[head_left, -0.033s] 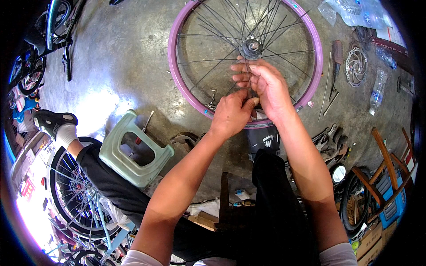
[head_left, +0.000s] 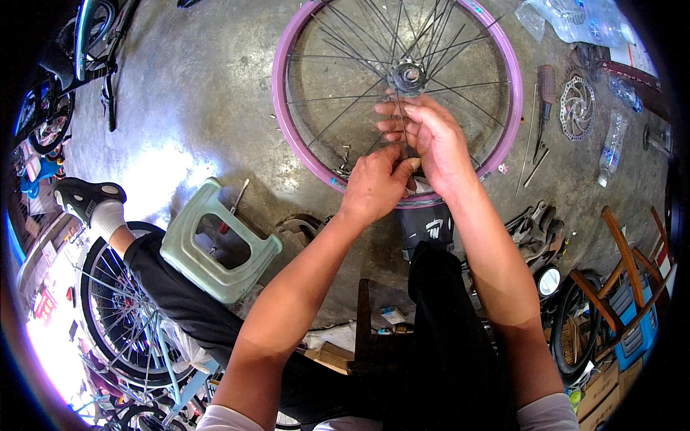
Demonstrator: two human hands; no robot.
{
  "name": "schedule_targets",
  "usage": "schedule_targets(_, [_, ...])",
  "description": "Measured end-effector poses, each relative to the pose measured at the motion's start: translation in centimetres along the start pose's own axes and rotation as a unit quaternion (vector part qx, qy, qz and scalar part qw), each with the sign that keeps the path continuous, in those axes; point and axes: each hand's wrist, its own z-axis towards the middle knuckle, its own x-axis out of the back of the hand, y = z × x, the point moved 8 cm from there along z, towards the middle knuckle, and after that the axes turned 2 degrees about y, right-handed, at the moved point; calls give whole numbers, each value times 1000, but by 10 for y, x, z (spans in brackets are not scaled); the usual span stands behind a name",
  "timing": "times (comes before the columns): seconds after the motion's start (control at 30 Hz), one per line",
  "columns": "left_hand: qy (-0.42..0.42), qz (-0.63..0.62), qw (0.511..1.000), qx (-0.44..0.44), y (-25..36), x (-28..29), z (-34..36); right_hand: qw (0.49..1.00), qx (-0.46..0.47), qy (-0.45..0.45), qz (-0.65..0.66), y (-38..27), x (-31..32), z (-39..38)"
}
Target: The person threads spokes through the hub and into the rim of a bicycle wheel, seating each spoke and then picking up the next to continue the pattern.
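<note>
A bicycle wheel with a pink-purple rim and no tyre lies before me, its dark hub in the middle. My left hand is closed in a pinch by the near side of the rim, at the lower end of a thin black spoke. What sits right between its fingertips is mostly hidden. My right hand curls loosely about the same spoke just below the hub, fingers behind it and thumb towards the hub. Small metal pieces lie inside the rim beside my left hand.
To the left stands a pale green plastic stool, with a screwdriver by it. Right of the wheel lie another screwdriver, a brake disc and a plastic bottle. Several tools are heaped near my right forearm.
</note>
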Motion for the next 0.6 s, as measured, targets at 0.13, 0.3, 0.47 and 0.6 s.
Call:
schedule_targets(0.13, [4, -1, 1000, -6, 1, 0, 0, 1000, -1, 8, 6, 3, 3, -1])
schedule_targets(0.3, [10, 2, 1000, -10, -1, 1, 0, 1000, -7, -1, -6, 5, 1, -1])
schedule_targets(0.47, [5, 5, 999, -36, 2, 0, 0, 999, -10, -33, 8, 12, 3, 3])
schedule_targets(0.6, [5, 4, 999, -34, 4, 0, -1, 999, -7, -49, -3, 13, 2, 4])
